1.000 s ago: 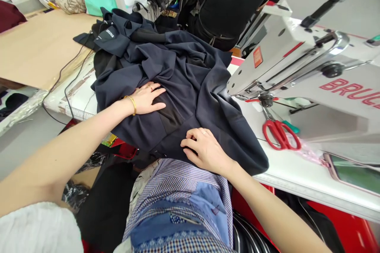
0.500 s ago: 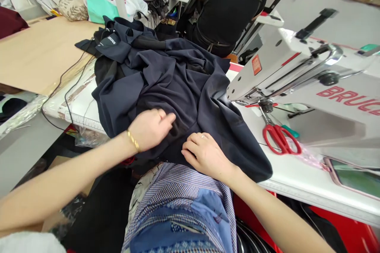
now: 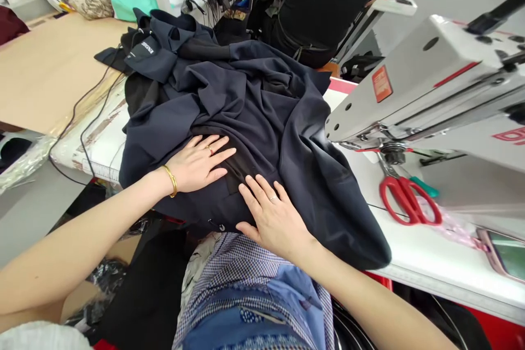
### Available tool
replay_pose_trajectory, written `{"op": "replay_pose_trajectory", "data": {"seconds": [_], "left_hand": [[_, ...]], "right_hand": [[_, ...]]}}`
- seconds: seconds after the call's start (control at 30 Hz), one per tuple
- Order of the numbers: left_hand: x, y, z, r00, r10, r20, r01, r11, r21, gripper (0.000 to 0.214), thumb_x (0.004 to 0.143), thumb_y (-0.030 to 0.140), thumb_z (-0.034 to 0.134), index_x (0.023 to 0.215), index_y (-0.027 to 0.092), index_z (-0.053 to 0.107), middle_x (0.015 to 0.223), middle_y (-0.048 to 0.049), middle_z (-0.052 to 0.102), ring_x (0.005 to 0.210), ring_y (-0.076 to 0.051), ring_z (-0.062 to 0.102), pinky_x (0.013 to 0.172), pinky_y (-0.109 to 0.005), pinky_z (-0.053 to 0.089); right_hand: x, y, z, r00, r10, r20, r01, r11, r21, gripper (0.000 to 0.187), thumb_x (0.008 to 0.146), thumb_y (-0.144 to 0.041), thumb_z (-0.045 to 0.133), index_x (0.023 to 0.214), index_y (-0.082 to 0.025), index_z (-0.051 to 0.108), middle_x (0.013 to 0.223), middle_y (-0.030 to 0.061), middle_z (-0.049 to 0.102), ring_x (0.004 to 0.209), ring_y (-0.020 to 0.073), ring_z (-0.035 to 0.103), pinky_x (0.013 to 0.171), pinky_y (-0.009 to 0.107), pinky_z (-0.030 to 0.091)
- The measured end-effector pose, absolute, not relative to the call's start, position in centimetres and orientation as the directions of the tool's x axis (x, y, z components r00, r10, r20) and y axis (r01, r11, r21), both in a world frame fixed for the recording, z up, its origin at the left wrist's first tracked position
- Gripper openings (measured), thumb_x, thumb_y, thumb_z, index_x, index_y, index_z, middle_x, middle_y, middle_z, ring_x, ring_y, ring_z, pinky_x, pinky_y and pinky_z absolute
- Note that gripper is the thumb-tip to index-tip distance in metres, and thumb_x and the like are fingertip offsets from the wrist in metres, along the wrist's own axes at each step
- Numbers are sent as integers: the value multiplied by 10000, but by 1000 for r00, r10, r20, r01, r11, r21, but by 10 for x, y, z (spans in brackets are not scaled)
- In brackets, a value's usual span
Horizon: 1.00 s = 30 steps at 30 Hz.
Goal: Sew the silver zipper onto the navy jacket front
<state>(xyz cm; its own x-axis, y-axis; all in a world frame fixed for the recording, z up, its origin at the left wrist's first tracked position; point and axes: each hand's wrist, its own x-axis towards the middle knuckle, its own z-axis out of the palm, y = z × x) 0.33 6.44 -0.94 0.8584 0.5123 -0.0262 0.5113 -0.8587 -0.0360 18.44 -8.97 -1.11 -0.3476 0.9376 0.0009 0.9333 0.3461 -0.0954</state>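
A dark navy garment (image 3: 262, 115) lies bunched over the near edge of the white sewing table (image 3: 414, 251). My left hand (image 3: 199, 163), with a gold bangle and a ring, lies flat on the cloth, fingers stretched out toward the right. My right hand (image 3: 270, 216) rests flat on the cloth just below and to the right of it, fingers spread and pointing up-left. Neither hand holds anything. A darker patch of fabric (image 3: 241, 161) shows between the two hands.
A white sewing machine (image 3: 430, 76) stands at the right, with red-handled scissors (image 3: 404, 197) under its arm and a phone (image 3: 504, 254) at the far right. A person in black (image 3: 324, 0) sits behind. A brown board (image 3: 45, 65) with cables lies at the left.
My left hand, curled half a second ago, has opened flat on the cloth. My right hand's bent fingers have straightened and spread on the fabric.
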Motion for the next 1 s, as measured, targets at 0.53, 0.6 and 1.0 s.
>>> {"op": "replay_pose_trajectory", "data": {"seconds": [0.53,0.6,1.0], "left_hand": [[3,61,-6,859,509,53,512,-855,-86,496,863,459,337,1292,220,405,1295,-106,442,1155,-271,406,927,-424,350],[0,52,-6,851,517,93,525,-846,-92,491,862,465,344,1248,186,463,1094,-122,568,962,-248,530,806,-378,436],[-147,-18,-46,699,712,-66,715,-695,78,376,859,447,315,936,266,635,727,-26,693,607,-225,654,537,-326,526]], "right_hand": [[186,-92,-12,-339,939,48,935,342,-95,688,815,-532,477,1351,-142,290,1413,111,269,1291,299,196,993,551,252],[185,-92,-11,-328,943,52,940,332,-76,680,818,-544,464,1348,-154,292,1413,107,271,1283,324,197,964,594,253],[225,-22,20,125,987,100,981,-137,134,302,867,-244,400,1115,-111,509,1087,202,543,913,311,554,753,501,412]]}}
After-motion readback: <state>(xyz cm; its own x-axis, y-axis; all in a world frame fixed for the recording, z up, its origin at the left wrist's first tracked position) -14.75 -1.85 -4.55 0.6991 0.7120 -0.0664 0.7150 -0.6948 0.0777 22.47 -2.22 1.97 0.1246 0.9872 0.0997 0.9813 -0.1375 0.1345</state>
